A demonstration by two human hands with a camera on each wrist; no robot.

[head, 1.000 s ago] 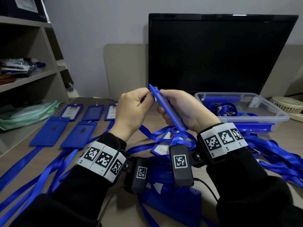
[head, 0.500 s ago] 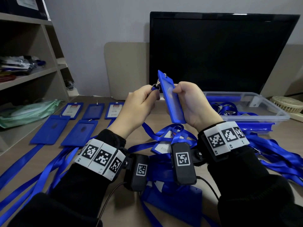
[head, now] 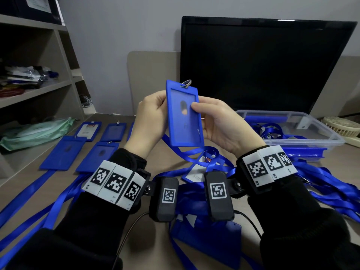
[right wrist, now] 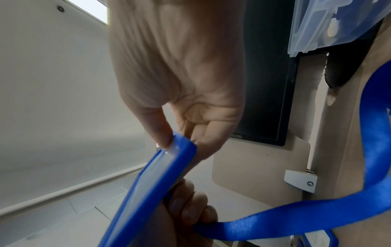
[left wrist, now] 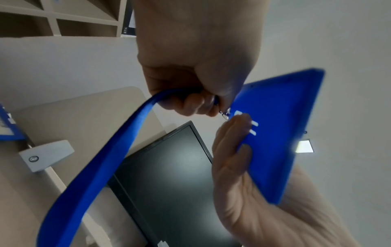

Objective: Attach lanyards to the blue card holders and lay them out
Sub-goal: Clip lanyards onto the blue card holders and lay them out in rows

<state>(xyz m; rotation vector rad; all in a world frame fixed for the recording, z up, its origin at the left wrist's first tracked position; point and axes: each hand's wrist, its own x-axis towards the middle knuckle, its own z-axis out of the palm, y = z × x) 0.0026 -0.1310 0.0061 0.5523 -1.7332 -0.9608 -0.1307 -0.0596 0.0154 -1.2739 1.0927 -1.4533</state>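
Blue rigid rectangular card holder (head: 184, 114) stands upright, right grip (head: 220, 125) pinching its edge, left grip (head: 151, 121) clamped on satin lanyard (left wrist: 101, 167).

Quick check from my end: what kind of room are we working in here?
Most likely an office or admin workspace. A dark computer monitor stands at the back of a beige desk, open shelving with papers and supplies is on the left, and a clear plastic bin of lanyards sits to the right.
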